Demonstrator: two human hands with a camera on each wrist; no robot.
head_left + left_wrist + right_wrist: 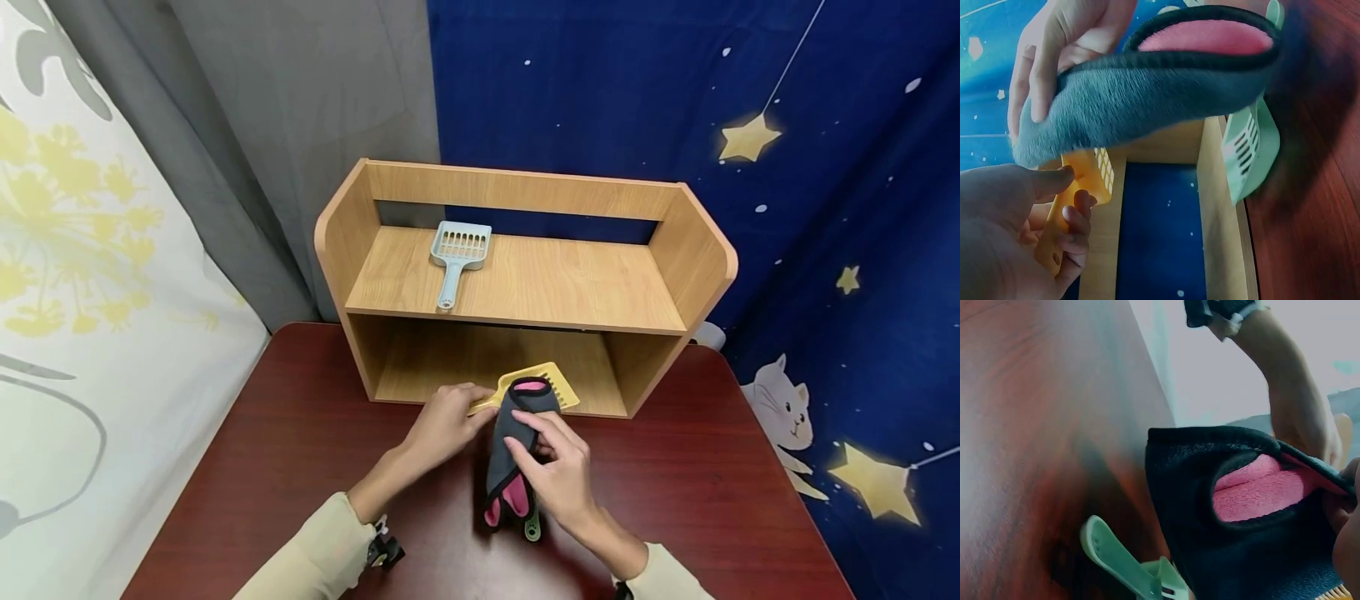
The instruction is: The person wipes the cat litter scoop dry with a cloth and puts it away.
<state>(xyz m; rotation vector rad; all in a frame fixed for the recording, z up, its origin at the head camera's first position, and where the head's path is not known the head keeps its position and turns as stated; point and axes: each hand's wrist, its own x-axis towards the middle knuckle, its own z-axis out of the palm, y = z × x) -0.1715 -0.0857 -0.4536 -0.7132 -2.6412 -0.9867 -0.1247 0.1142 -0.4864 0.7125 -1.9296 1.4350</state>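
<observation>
My left hand (452,417) grips a yellow litter scoop (561,385) by its handle, with the slotted head pointing right at the shelf's front. A folded grey cloth (504,446) with pink lining and black trim is pinched in my right hand (558,467), and it overlaps part of the yellow scoop in the head view. The right wrist view shows a rounded opening in the cloth, the pink lining (1260,487) visible inside. Below the cloth is a green litter scoop (1263,150), mostly hidden in the head view except for its handle end (532,527).
A two-level wooden shelf (517,321) stands at the back of the dark red table (300,467). On its upper board lies a light blue litter scoop (459,250). Grey and starry blue curtains (585,100) hang behind, and a white patterned cloth (112,350) hangs at left.
</observation>
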